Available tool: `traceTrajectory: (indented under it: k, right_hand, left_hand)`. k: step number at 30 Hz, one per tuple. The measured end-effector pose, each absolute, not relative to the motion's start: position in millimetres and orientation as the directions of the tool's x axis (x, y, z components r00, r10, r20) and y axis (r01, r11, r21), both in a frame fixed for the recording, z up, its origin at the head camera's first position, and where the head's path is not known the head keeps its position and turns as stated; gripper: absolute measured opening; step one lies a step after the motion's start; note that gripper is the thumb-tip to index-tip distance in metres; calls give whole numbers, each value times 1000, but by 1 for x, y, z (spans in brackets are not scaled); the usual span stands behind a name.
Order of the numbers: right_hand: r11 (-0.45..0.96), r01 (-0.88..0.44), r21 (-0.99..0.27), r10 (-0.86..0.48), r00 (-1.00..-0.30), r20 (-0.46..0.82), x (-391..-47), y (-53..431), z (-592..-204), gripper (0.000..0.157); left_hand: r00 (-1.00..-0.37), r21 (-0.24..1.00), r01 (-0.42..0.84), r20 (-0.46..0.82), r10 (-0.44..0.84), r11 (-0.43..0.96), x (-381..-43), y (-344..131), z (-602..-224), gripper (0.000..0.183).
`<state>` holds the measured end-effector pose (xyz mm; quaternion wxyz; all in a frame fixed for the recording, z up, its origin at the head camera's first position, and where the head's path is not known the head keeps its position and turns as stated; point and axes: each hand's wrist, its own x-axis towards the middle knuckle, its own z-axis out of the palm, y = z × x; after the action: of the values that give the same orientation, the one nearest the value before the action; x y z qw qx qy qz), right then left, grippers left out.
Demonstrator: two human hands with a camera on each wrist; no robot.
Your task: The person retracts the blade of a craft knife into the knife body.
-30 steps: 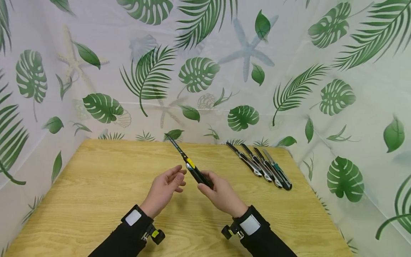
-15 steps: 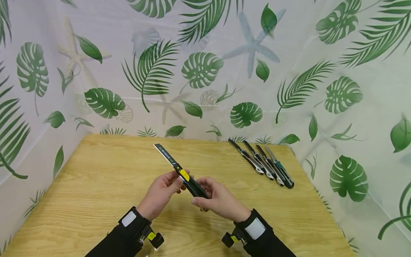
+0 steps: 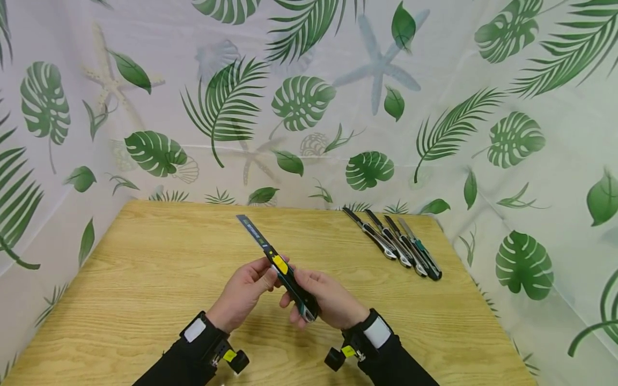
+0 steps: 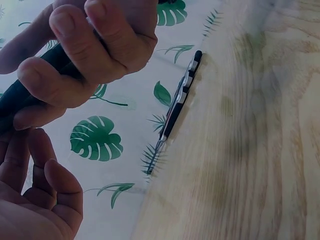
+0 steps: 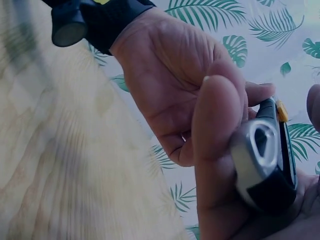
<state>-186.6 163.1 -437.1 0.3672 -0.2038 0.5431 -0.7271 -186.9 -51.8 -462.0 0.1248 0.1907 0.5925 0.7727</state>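
Both hands hold one snap-off utility knife [image 3: 301, 297] above the table, tilted with its long blade [image 3: 251, 231] extended up and to the left. It has a black handle and a yellow slider [image 3: 280, 264]. My left hand [image 3: 243, 292] pinches the front of the handle beside the slider, thumb on the near side. My right hand [image 3: 335, 300] grips the rear of the handle, thumb on top and fingers underneath. The right wrist view shows the silver end cap [image 5: 255, 150] with an oval hole, beside a finger of the right hand.
Several similar utility knives [image 3: 393, 244] lie side by side at the back right of the wooden table [image 3: 169, 257], blades pointing to the back. A white sheet [image 3: 318, 48] with green leaf prints hangs behind the table and along its sides.
My left hand has moved onto the front of the handle and now pinches it. The knife has rolled to show its blade's flat and slider. My right hand has shifted its grip, thumb now on top.
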Motion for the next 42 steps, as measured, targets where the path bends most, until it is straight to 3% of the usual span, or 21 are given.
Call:
traceTrajectory:
  k: [10,24,42]
  right_hand:
    - [-164,349,-923,-722,-680,-129,-188,155,-439,57]
    - [20,291,-957,-555,-793,-253,-183,149,-448,65]
    - [126,279,-952,-440,-844,-306,-180,147,-445,63]
  left_hand:
    - [-893,961,42,159,420,-275,-187,-52,-463,39]
    - [-897,978,82,157,413,-193,-180,-45,-467,37]
    - [-896,977,81,158,415,-197,-178,-43,-465,39]
